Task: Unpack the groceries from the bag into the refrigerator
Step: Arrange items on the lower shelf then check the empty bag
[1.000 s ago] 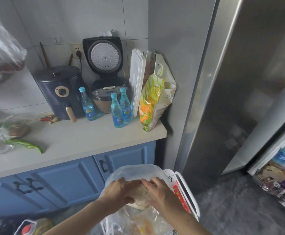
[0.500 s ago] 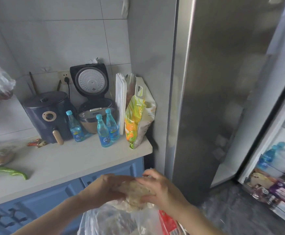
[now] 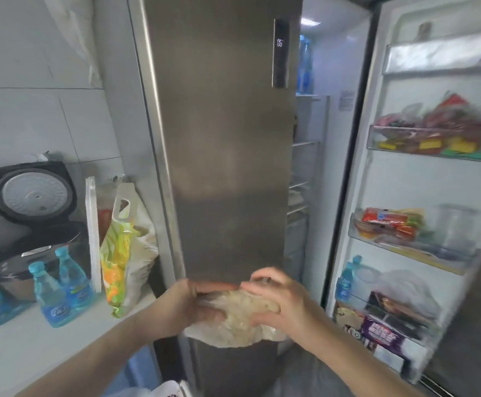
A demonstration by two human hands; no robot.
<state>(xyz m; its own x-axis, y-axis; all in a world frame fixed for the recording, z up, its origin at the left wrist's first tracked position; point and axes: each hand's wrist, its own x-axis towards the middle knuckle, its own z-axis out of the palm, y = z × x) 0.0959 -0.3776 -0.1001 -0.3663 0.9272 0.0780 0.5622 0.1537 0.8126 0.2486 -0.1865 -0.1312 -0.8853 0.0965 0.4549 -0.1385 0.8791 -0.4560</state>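
Both hands meet low in the middle of the frame, in front of the closed steel refrigerator door point(image 3: 227, 138). The left hand point(image 3: 189, 306) cups a thin clear plastic bag of pale food point(image 3: 233, 319) from below and from the left, fingers curled under it. The right hand point(image 3: 279, 299) presses on the bag from above and from the right, fingers spread over its top. The bag sags beneath the two hands, and its contents are too blurred to name.

The right refrigerator door point(image 3: 434, 196) stands open on the right side of the frame. Its door shelves hold coloured packets point(image 3: 434, 133) in the upper bin, red and orange packets point(image 3: 388, 224) in the middle bin, and a blue-capped bottle point(image 3: 345, 282) beside dark boxes point(image 3: 385, 330) lower down. Between the two doors a narrow strip of the lit interior point(image 3: 308, 156) with wire shelves shows.

On the left of the frame a pale surface point(image 3: 27, 353) carries blue water bottles point(image 3: 61, 287), a rice cooker with its lid raised point(image 3: 30, 202), a white board leaning upright point(image 3: 92, 233), and a yellow and green printed bag point(image 3: 124, 247) that leans against the wall just beside the refrigerator. At the bottom edge, under the arms, a bit of a white grocery bag point(image 3: 159, 389) shows.
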